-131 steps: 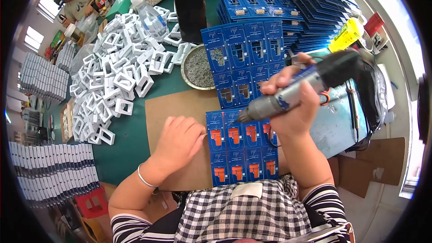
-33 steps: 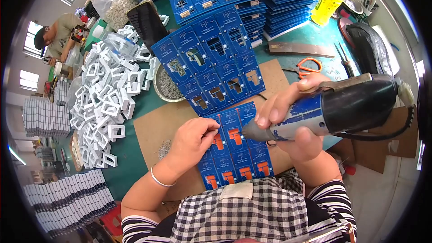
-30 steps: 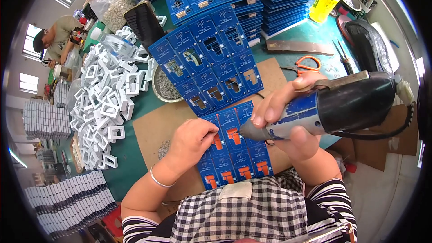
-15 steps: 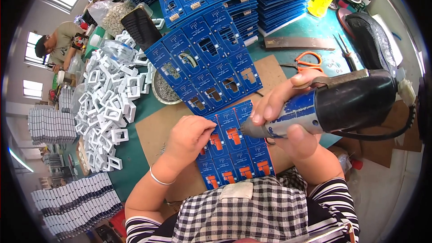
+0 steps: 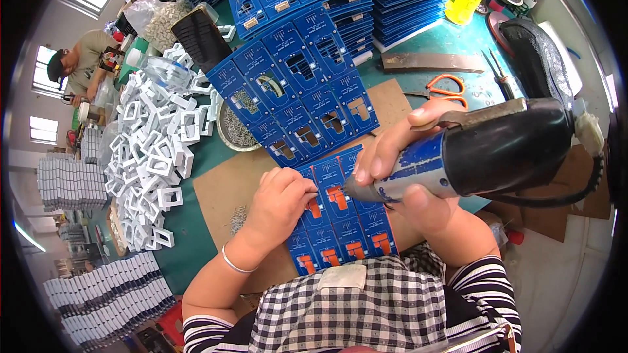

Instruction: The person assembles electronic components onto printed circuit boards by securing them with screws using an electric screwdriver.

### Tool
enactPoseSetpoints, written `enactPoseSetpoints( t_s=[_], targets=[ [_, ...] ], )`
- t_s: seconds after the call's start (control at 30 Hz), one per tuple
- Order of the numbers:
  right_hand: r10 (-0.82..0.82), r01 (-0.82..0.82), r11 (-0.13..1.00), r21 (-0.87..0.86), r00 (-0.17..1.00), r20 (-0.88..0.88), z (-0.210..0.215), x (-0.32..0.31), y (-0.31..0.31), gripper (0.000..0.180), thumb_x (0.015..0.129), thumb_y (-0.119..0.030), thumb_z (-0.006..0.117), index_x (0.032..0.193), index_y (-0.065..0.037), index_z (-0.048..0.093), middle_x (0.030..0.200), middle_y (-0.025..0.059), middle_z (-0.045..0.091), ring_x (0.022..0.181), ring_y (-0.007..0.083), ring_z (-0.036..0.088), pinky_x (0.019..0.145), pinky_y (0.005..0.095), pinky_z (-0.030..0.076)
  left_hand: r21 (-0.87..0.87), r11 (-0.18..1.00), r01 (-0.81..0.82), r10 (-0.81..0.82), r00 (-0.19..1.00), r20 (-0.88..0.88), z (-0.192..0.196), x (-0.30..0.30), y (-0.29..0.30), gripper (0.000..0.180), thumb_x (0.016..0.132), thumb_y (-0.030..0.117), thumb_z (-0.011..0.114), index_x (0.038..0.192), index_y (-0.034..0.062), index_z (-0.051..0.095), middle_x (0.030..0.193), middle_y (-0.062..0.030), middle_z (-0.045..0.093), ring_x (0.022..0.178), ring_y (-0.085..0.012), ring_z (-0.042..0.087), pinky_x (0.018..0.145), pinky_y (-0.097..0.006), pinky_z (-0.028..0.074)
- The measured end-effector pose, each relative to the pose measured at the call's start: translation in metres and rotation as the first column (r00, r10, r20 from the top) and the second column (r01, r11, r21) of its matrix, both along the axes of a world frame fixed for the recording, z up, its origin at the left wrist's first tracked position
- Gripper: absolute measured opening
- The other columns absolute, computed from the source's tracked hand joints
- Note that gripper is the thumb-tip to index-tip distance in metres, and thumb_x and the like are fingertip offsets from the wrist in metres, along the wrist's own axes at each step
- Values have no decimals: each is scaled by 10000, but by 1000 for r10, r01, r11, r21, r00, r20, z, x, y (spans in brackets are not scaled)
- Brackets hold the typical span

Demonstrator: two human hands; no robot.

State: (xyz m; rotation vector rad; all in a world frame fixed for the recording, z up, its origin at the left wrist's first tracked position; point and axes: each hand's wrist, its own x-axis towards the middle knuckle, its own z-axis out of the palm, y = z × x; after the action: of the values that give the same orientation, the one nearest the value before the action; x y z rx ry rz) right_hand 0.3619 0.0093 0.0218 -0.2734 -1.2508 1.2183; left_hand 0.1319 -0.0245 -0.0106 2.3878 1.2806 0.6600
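Observation:
A blue circuit-board panel (image 5: pixel 337 225) with several orange pieces lies in front of me, its near edge against my checked apron. My right hand (image 5: pixel 428 209) is wrapped round a blue and black electric screwdriver (image 5: pixel 507 147), held almost level. The tool's grey nose points left, over the upper right part of the panel; its bit cannot be made out. Over the panel's left side, my left hand (image 5: pixel 278 202) has its fingers pinched together beside an orange piece (image 5: pixel 314 207). Whatever sits in that pinch is hidden.
Blue panels (image 5: pixel 288 85) are stacked beyond the work. White plastic frames (image 5: pixel 154 144) heap up at left, near a bowl of screws (image 5: pixel 237 124). Loose screws (image 5: pixel 238 219) lie on the cardboard (image 5: pixel 216 183). Orange-handled scissors (image 5: pixel 445 88) rest at right. A co-worker (image 5: pixel 91 65) is far left.
The screwdriver in my right hand has shifted slightly left over the panel. My left hand has come a little nearer to me, still pinched, and more of the loose screws show beside it.

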Motion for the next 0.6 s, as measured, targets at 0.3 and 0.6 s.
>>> enactPoseSetpoints(
  t_s=[0.3,0.6],
  targets=[
    [76,-90,990,108,989,128,8,-19,6,641,716,-23,665,1266,-18,336,875,129,621,809,204,656,763,322,541,64,997,41,-41,999,0,-3,-2,5,198,736,86,703,898,95,590,840,-38,527,797,-242,525,708,-368,399],
    [110,-137,983,122,973,204,2,-40,14,625,714,-14,663,1247,-22,338,845,129,622,784,207,657,716,315,546,87,995,42,-44,999,26,-11,-6,5,197,717,88,697,868,85,571,850,-41,526,801,-239,523,711,-366,395]
  ],
)
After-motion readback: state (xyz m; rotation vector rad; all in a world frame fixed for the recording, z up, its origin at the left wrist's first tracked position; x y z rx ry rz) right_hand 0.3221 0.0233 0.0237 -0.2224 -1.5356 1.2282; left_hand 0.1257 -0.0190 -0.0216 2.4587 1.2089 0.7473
